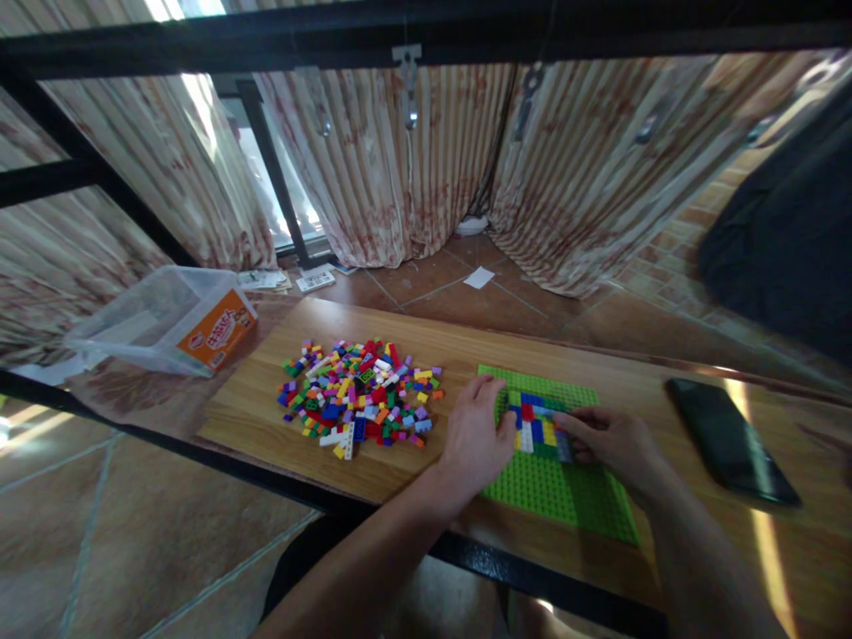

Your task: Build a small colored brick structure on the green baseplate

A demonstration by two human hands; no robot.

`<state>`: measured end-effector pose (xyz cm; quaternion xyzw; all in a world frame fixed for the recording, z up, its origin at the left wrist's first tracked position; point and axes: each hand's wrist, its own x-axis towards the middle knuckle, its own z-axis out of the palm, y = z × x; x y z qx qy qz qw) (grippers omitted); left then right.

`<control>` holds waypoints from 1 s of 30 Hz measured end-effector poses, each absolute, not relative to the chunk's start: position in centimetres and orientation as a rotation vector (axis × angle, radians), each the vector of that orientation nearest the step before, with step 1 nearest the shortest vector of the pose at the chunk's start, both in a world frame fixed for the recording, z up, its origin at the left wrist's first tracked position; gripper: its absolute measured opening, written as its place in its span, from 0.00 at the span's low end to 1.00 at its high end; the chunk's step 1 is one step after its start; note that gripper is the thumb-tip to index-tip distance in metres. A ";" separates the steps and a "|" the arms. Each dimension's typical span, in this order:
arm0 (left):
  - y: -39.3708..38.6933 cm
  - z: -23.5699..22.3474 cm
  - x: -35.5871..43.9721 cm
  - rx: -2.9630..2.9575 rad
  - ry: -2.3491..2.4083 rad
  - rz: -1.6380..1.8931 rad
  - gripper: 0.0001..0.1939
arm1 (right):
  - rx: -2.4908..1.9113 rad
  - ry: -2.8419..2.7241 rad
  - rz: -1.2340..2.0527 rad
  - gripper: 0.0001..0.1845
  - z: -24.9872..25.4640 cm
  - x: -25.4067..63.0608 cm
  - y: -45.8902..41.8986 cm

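Observation:
A bright green studded baseplate lies on the wooden board, with a multicoloured patch of toy bricks built on its upper middle. My left hand is closed on the plate's left edge, its fingers bent over the far side and its thumb by the left side of the bricks. From the right, my right hand reaches over the plate, thumb and forefinger pinched at the right side of the patch on a small brick, mostly hidden by the fingers.
A heap of loose toy bricks spreads left of my hands on the wooden board. Beyond it stands a clear plastic bin with an orange label. A black phone lies to the right. A dark metal bar crosses above the table.

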<state>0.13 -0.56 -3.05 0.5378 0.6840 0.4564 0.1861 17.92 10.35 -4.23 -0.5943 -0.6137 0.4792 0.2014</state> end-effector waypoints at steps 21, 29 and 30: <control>-0.4 -1.1 -7.4 1.115 1.937 1.864 0.15 | -0.988 -2.174 0.711 0.11 -2.0 9.5 2.5; -4.1 1.9 -13.7 0.481 1.845 2.200 0.13 | -0.535 -2.390 0.695 0.12 -3.5 3.4 -2.2; -4.5 2.0 -14.3 0.458 1.831 2.228 0.13 | -0.511 -2.409 0.679 0.13 -3.6 2.7 -2.5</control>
